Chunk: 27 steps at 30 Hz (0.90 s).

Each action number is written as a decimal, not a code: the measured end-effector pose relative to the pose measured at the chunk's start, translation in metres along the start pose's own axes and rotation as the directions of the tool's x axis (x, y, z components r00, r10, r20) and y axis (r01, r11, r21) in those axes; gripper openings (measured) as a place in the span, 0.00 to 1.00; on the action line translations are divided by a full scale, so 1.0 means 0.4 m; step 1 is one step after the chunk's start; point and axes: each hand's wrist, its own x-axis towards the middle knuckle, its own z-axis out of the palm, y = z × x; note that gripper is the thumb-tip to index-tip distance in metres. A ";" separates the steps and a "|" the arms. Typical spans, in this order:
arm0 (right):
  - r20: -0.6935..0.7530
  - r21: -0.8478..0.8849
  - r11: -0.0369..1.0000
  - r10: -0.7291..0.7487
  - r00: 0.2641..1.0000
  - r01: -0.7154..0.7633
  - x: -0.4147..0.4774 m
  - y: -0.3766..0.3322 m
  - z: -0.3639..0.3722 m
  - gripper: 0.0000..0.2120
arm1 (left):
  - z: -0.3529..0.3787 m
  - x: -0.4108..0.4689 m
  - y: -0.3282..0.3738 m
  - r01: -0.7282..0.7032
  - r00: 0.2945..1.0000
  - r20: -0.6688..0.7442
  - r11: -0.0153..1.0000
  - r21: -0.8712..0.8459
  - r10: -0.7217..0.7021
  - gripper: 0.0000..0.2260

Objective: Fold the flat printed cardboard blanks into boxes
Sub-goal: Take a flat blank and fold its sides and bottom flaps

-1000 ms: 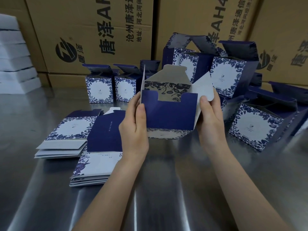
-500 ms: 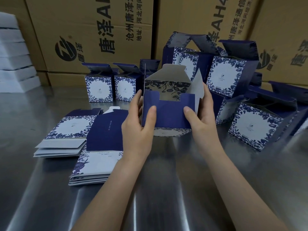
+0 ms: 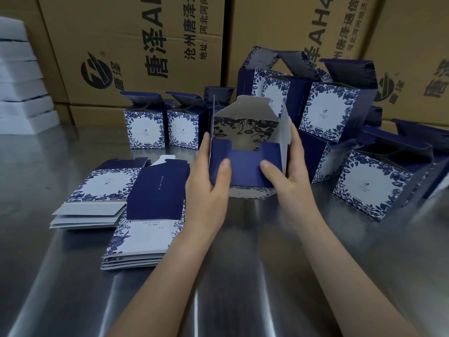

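Stainless steel tabletop (image 3: 73, 276) fills our head view, backed by at least three brown printed shipping cartons (image 3: 136, 32). At centre we hold one half-folded navy and floral cardboard box (image 3: 245, 171), top flaps raised. Our left hand (image 3: 206, 188) and right hand (image 3: 289, 183) each curl round a side, thumbs pressed on the navy front panel. Two stacks of flat printed cardboard blanks (image 3: 102, 186) lie at 9 o'clock. Two upright folded boxes (image 3: 144, 128) stand at 11, and at least five heaped folded boxes (image 3: 374, 186) sit from 1 to 3.
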 end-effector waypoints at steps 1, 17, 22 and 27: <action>0.022 -0.004 1.000 0.001 1.000 -0.001 -0.001 -0.002 -0.001 0.37 | 0.001 -0.001 0.002 0.000 1.000 0.021 1.000 -0.010 0.001 0.29; 0.175 -0.238 0.971 0.029 0.984 0.014 0.004 -0.017 -0.020 0.45 | -0.009 0.000 0.020 0.075 0.984 0.175 0.983 -0.169 -0.045 0.34; 0.193 -0.228 0.974 0.047 0.980 -0.002 0.005 -0.013 -0.024 0.46 | -0.013 0.001 0.023 0.080 0.982 0.185 0.980 -0.182 -0.046 0.34; 0.208 -0.212 0.977 0.048 0.977 -0.003 0.010 -0.014 -0.033 0.48 | -0.016 0.000 0.026 0.088 0.977 0.210 0.975 -0.206 -0.044 0.33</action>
